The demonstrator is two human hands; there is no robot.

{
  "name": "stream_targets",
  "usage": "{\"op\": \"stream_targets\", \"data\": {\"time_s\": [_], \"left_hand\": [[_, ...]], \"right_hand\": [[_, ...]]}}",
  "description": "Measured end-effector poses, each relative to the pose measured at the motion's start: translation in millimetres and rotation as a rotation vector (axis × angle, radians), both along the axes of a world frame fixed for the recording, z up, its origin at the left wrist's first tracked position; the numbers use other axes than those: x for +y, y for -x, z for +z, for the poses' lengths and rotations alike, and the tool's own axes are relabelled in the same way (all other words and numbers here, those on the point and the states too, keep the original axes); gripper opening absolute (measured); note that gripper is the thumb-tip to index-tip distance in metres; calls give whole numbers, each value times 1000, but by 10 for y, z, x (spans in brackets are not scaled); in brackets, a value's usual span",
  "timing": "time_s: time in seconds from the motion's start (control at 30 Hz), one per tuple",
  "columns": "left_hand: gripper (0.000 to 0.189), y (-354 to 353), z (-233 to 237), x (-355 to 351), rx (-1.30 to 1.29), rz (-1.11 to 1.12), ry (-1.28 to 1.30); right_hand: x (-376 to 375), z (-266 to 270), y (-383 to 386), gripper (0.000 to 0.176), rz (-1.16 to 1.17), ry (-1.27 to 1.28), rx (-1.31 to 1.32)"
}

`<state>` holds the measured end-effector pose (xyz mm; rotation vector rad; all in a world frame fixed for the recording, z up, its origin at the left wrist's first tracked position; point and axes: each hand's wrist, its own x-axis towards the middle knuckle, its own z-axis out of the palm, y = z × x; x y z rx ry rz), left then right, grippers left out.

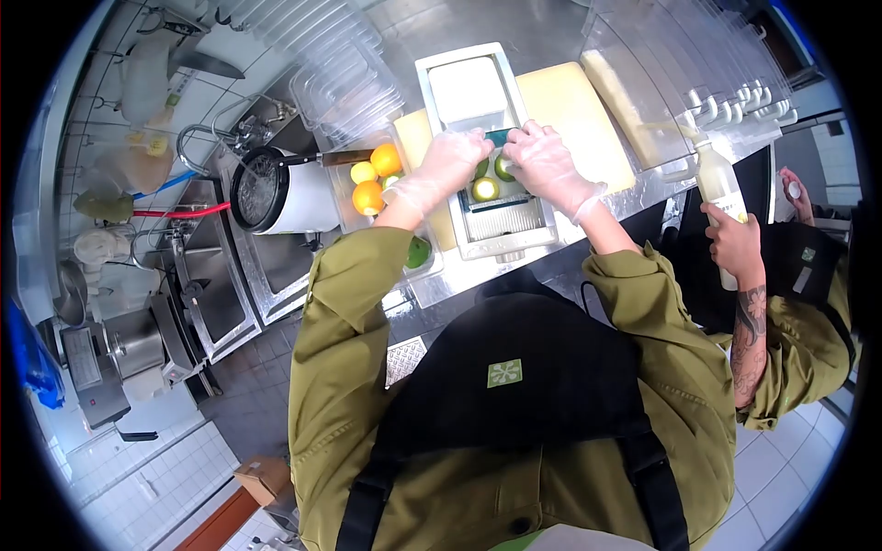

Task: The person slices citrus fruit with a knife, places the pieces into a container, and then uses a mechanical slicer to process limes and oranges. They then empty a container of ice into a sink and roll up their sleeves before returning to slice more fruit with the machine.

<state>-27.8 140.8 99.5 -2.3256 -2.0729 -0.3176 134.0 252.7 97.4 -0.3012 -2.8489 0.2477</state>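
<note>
A white-framed slicer (457, 250) lies lengthwise before me on a pale yellow cutting board (579, 115). Green rounded fruits, which look like limes, sit in its middle; one lime (485, 189) shows a pale yellow face. My left hand (450, 165), in a clear glove, has its fingers closed at the left end of a dark teal bar (496, 137) across the slicer. From the other side, my gloved right hand (544, 165) is closed at the bar's right end, just above the limes. My fingertips partly hide the bar and the fruit.
Left of the slicer, a clear container holds oranges (367, 196) and other citrus, beside a white pot (303, 193). Stacked clear tubs (344, 78) stand behind. At right, a co-worker's hand (733, 241) grips a bottle (718, 179) near a large clear bin (675, 69).
</note>
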Motion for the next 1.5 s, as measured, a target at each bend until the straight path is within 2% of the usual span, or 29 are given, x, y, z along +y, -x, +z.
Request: {"op": "stream_targets", "data": {"time_s": [0.1,0.23,0.33,0.43,0.53,0.57,0.67,0.77,0.8,0.87,0.93,1.0,1.1,1.2,1.27,1.3,1.33,1.4,1.47,1.5], "left_hand": [[19,-26,20,-32,22,-28,72],[31,-164,-169,-9,111,-107,-118],[28,-241,-210,-14,292,-36,-56],[23,-211,-304,104,264,-50,-80],[14,-234,-361,142,507,-46,21],[6,-223,-369,134,453,-38,-21],[8,-193,-237,78,489,60,-92],[23,-121,600,-177,42,169,17],[32,-59,788,-327,-107,328,-20],[39,219,860,-676,-373,532,-51],[43,426,691,-983,-538,734,-23],[42,577,390,-1297,-607,766,-45],[41,489,262,-1639,-801,906,-74],[39,403,-95,-2044,-829,1058,-178],[37,219,-253,-2237,-1007,1201,-309],[36,123,-309,-2317,-1096,1258,-372],[35,-1,-262,-2370,-1163,1318,-406],[36,-215,-191,-2469,-1280,1383,-526],[36,-315,-299,-2644,-1292,1412,-587],[36,-375,-326,-2674,-1306,1409,-637]], "right_hand": [[2,-12,0,10,-3,22,1],[36,-63,2,9,16,58,29],[41,-88,-22,11,-2,75,59],[36,-28,-43,13,-16,116,20],[20,-85,-35,13,-14,58,41],[23,-90,-45,10,4,36,58],[-7,37,-65,6,52,32,74],[-35,134,-14,6,225,46,-34],[-55,109,29,6,276,55,-8],[-54,74,117,8,366,65,42],[-94,100,162,10,283,44,-143],[-185,139,207,10,152,45,-332],[-189,153,265,9,299,3,-254],[-324,183,554,7,355,81,-23],[-642,251,812,7,526,226,67],[-813,99,962,6,635,254,101],[-1042,-38,1074,4,625,140,-84],[-1416,-379,1193,10,747,165,-298],[-1807,-844,1266,16,793,-97,-650],[-1944,-881,1246,17,772,-197,-693]]}}
